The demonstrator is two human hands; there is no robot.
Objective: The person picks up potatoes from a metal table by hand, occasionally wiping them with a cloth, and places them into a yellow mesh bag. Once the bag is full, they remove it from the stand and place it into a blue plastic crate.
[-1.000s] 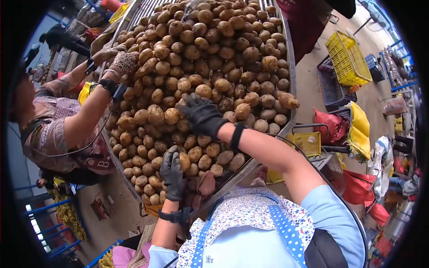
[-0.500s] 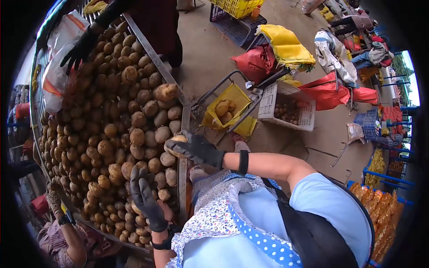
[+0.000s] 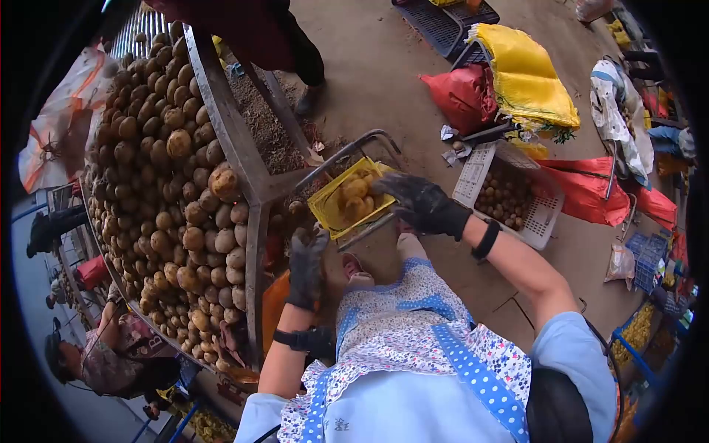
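Observation:
Black gloves cover both my hands. My right hand [image 3: 425, 205] is at the right edge of a yellow sack [image 3: 323, 209], its fingers stretched over the opening. Potatoes [image 3: 357, 193] lie inside the sack; the fingertips hide what lies beneath them. A metal frame [image 3: 342, 157] surrounds the sack's mouth. My left hand [image 3: 306, 267] is raised between the sack and the sorting table's metal edge [image 3: 253, 277], fingers upward and slightly apart, with nothing visible in them. A large heap of potatoes [image 3: 166, 214] covers the table to my left.
A white crate [image 3: 473, 173] with small potatoes stands on the right. Beyond are a red sack [image 3: 461, 96] and folded yellow sacks [image 3: 528, 74]. One person [image 3: 295, 44] stands at the table's far end, another [image 3: 103, 354] across it.
My view has turned toward the yellow sack. My right hand has moved from the table edge, where it held a potato, to the sack. My left hand has left the potato heap.

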